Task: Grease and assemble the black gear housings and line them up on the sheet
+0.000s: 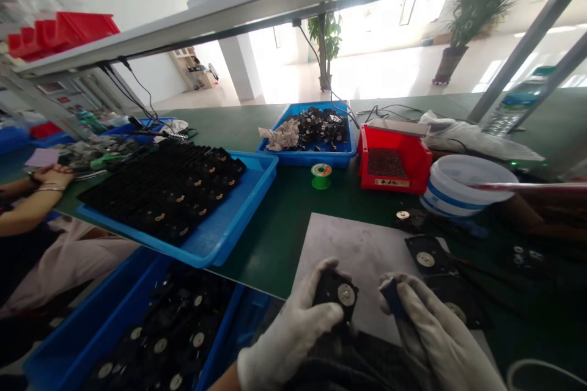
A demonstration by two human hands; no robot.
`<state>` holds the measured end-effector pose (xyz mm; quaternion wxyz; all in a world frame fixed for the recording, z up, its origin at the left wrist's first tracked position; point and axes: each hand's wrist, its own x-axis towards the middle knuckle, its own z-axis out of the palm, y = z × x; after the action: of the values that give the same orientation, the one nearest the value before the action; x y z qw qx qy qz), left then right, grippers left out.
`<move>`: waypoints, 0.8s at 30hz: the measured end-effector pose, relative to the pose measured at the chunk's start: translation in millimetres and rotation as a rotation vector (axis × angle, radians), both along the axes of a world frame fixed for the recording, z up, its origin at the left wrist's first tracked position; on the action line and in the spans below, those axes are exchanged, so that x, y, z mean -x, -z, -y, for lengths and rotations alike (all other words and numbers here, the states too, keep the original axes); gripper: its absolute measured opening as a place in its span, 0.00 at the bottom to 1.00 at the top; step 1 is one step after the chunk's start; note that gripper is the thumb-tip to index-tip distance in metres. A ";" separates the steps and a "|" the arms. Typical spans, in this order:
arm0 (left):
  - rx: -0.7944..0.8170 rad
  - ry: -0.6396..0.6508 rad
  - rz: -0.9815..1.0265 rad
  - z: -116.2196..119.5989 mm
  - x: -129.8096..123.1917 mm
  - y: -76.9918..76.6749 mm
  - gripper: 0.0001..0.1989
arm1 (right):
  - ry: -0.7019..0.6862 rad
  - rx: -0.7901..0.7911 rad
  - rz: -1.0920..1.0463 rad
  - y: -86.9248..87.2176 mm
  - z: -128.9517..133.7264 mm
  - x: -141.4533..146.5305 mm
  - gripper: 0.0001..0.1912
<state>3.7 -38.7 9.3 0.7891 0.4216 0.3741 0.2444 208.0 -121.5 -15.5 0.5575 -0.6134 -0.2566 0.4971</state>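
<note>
A white-gloved left hand (293, 324) grips a black plastic part with a round silver disc (340, 294) over a grey mat (362, 250), while the gloved right hand (431, 330) pinches a small dark blue piece (393, 297) just beside it. At lower left, a blue bin (82, 348) holds more disc-fitted parts. Beyond, a blue tray (238, 208) carries rows of black components; a green spool (321, 175), a red bin (413, 156) with an unreadable label and a white tub (463, 186) stand on the green bench (284, 226).

1. I'm looking at a factory assembly line: a long green table (284, 220) under a metal rack (275, 3).
2. Blue trays (229, 226) and a red bin (394, 162) hold small black parts.
3. Another worker's arm (32, 201) rests alongside.
</note>
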 end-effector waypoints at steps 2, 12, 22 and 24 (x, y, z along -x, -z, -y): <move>0.042 -0.024 -0.024 0.0 2.9 1.6 0.35 | -0.043 0.023 0.015 -7.9 3.0 3.1 0.29; -0.191 0.022 -0.160 4.8 2.4 1.1 0.30 | -0.249 0.003 0.308 -35.6 -4.7 28.5 0.19; -0.257 0.061 -0.237 4.0 3.9 3.5 0.30 | -0.302 0.016 0.348 -36.6 -6.1 29.0 0.18; -0.249 0.065 -0.252 4.3 4.0 2.9 0.31 | -0.297 0.018 0.350 -36.2 -5.8 29.1 0.18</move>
<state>-0.3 -42.9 6.3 0.6852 0.5553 0.4228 0.2083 178.9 -115.7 20.7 0.4195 -0.6507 -0.4324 0.4622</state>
